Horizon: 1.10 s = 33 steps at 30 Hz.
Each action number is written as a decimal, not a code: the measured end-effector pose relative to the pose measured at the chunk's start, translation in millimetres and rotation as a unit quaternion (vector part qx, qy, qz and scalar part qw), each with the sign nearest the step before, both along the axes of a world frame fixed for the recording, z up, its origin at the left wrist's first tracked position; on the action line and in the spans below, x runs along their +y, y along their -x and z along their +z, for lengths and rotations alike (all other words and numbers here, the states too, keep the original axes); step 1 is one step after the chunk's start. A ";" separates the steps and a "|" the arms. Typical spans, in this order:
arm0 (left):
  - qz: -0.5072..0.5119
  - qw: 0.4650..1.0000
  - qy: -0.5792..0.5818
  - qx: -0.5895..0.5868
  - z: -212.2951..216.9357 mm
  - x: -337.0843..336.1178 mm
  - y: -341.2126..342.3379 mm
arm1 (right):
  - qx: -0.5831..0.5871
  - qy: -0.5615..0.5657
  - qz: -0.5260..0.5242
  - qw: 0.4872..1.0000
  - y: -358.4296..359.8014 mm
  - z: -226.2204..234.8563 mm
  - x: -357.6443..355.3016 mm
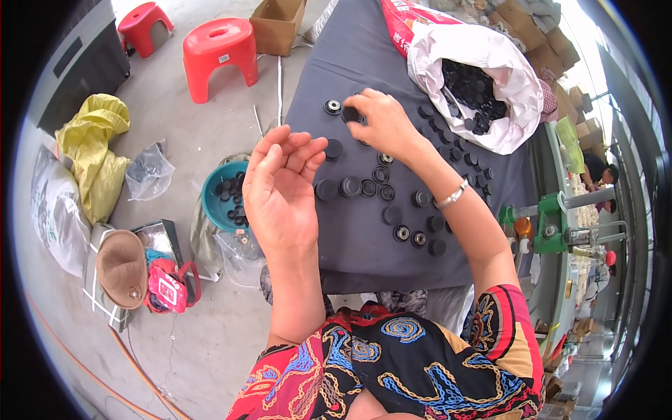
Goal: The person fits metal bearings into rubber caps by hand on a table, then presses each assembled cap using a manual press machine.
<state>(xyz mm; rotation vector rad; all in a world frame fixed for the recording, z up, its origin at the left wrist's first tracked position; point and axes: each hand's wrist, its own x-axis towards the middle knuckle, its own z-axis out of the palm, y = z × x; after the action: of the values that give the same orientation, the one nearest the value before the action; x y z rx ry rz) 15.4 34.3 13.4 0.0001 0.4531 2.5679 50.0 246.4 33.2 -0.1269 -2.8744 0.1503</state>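
Right hand [383, 124] on black cap [351, 114]

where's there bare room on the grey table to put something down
Bare grey cloth lies along the near edge of the table, below the last black caps. Another free patch is the far strip above the right hand, left of the white bag. The middle is crowded with caps, from the left hand across to the bag.
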 end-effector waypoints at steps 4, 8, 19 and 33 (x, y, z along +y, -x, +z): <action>0.005 1.000 0.015 0.002 0.4 1.2 0.4 | -0.027 0.012 -0.038 0.999 31.8 -10.1 9.4; 0.012 1.000 0.018 0.001 1.2 -0.6 1.4 | -0.086 -0.017 -0.059 0.994 43.5 -19.3 16.9; 0.004 1.000 0.010 0.003 -1.1 1.3 1.1 | -0.176 -0.053 -0.046 0.982 30.3 -8.4 -4.5; -0.011 1.000 0.001 -0.015 3.6 9.0 -6.3 | -0.193 -0.021 -0.182 0.964 -83.0 -7.1 -38.0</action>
<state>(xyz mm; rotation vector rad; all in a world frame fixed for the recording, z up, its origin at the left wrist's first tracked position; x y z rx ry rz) 21.7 43.3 16.9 -0.0342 0.4422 2.5428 133.0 208.4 26.1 -0.7482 -3.1643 -0.0114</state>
